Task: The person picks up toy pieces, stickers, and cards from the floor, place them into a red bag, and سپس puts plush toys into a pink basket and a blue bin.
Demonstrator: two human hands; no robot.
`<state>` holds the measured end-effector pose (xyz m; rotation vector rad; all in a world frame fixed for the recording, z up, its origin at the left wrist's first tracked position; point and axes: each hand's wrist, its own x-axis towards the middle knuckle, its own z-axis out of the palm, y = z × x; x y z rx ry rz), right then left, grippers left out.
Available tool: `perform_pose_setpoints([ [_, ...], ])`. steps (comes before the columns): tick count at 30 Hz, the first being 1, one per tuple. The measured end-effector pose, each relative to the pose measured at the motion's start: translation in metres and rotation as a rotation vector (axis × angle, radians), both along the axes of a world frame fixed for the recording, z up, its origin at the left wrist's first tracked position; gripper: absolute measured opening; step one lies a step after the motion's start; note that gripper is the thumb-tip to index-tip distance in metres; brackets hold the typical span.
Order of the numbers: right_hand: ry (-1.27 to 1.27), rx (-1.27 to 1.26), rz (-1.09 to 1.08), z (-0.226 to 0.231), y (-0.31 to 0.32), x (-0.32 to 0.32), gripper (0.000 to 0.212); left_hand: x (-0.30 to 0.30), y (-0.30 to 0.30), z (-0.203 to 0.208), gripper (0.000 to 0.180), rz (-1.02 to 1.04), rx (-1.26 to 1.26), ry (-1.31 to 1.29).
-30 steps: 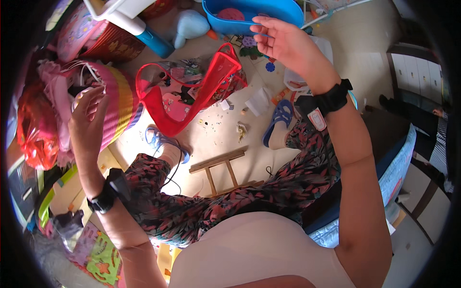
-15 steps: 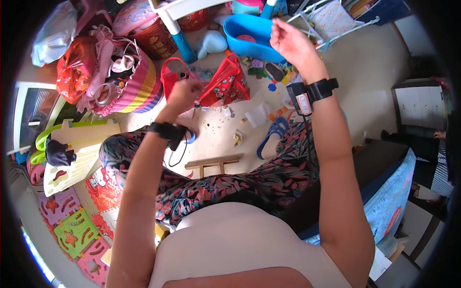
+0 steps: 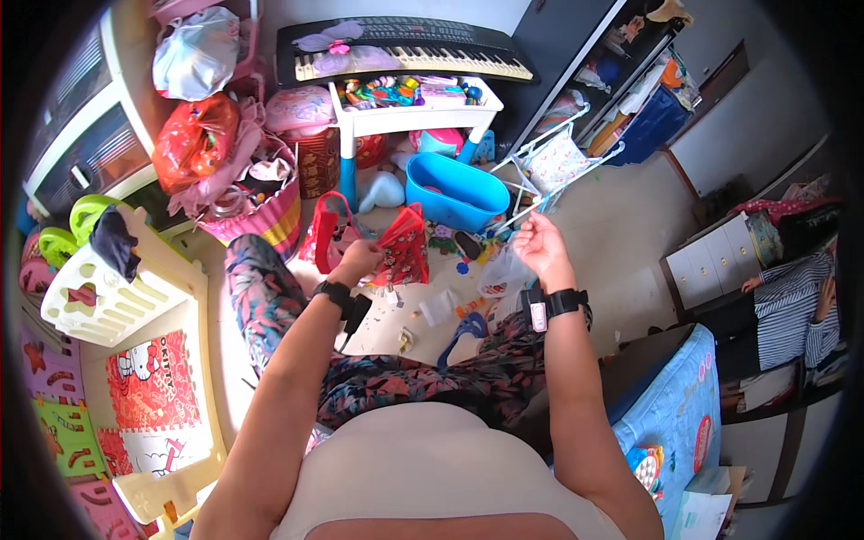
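Centre of frame: red bag with a printed body lies on the floor, a little left of the middle, mouth gaping upward, one red loop standing at its left end. Its longer spread runs roughly left to right across the frame; slack fabric makes the axis approximate.

Left hand is the nearer of the two. It sits in front of the bag's lower middle and overlaps it in this view. From the left fingers, the printed panel lies just beside, to the right and slightly up; the loop end lies to the upper left. Left fingers look curled in together; whether they are clamped on the bag's edge or only in front of it, cannot tell. Contact unconfirmed.

Right hand is well apart from the bag, right of centre. Fingers half curled, loosely apart; nothing seen in them. Nearest to it: blue tub, up and to the left, and a translucent plastic bag, down and to the left. The tub stands between the red bag and the white folding frame.

Floor below the red bag: white sheet, scattered small bits. Striped basket at upper left, near the loop end.
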<state>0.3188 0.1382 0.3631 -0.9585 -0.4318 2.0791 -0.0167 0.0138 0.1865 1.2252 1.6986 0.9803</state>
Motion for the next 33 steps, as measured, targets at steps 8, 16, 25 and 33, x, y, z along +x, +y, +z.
perform_pose_setpoints([
  [8,0.032,0.195,-0.013,0.056,-0.024,0.009,0.015,-0.014,-0.001,0.066,0.013,0.040,-0.112,-0.750],
  [16,0.073,0.106,0.055,0.063,0.007,0.013,0.009,-0.062,0.030,0.132,0.024,0.319,0.210,-1.428],
  [25,0.346,0.533,0.182,0.131,0.062,-0.044,0.014,-0.034,0.056,0.278,0.019,-0.251,0.667,-1.127],
  [33,0.279,-0.054,0.089,-0.047,0.126,-0.050,0.021,0.022,0.097,0.022,0.020,0.073,0.108,-0.656],
])
